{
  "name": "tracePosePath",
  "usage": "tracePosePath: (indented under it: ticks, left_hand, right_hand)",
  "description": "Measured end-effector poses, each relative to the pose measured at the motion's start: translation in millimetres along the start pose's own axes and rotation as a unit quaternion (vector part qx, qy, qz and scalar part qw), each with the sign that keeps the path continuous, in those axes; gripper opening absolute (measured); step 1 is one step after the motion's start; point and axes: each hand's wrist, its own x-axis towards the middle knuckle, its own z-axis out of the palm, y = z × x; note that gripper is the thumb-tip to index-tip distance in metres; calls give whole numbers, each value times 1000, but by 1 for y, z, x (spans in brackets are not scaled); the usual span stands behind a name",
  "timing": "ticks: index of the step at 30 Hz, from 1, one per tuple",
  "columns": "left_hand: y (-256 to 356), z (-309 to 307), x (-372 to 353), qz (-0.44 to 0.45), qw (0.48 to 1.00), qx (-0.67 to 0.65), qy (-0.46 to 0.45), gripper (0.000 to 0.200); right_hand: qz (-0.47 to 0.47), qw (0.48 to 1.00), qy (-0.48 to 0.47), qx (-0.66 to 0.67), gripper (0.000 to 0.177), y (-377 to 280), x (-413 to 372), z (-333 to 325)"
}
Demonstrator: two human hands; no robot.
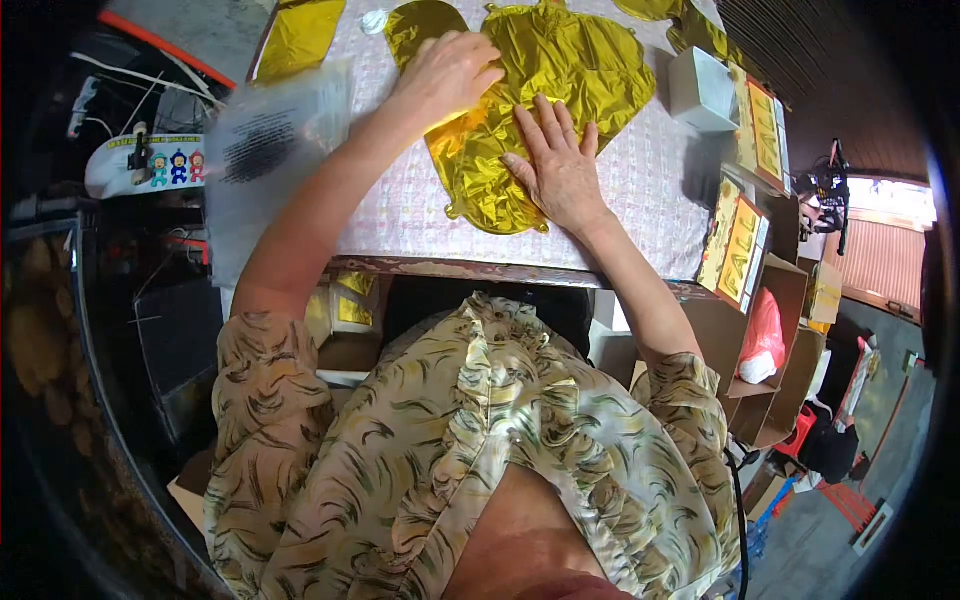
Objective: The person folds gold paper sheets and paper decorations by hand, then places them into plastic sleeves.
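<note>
A crinkled gold foil piece (pixel 585 75) lies on the table's patterned cloth (pixel 390 215). My left hand (pixel 450 75) is at the foil's upper left edge, its fingers bent and pressed together; what they hold, if anything, is hidden. Lower on the foil, my right hand (pixel 562 165) rests palm down with its fingers spread. Another gold foil piece (pixel 408 28) lies beyond my left hand, close to a small white round object (pixel 374 21).
Clear plastic bags (pixel 275 150) lie at the table's left edge, below a gold sheet (pixel 300 38). A white box (pixel 702 90) and cards printed "FALL" (pixel 738 240) stand on the right. Cardboard boxes (pixel 785 350) and a red bag (pixel 763 335) are beside the table.
</note>
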Motion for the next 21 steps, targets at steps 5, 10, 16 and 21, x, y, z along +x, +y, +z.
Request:
tracePosePath:
  ticks: [5, 10, 16, 21]
  left_hand:
    - [30, 53, 54, 6, 998, 48, -48, 52]
    - [41, 71, 58, -39, 996, 58, -53, 59]
    - [29, 90, 55, -68, 995, 48, -60, 60]
    - [29, 88, 55, -70, 994, 52, -68, 59]
  right_hand:
    - [-7, 1000, -13, -9, 67, -3, 4, -3]
    - [13, 999, -34, -18, 69, -4, 3, -4]
    - [14, 999, -31, -8, 69, -5, 3, -6]
    - [13, 999, -44, -19, 71, -4, 3, -4]
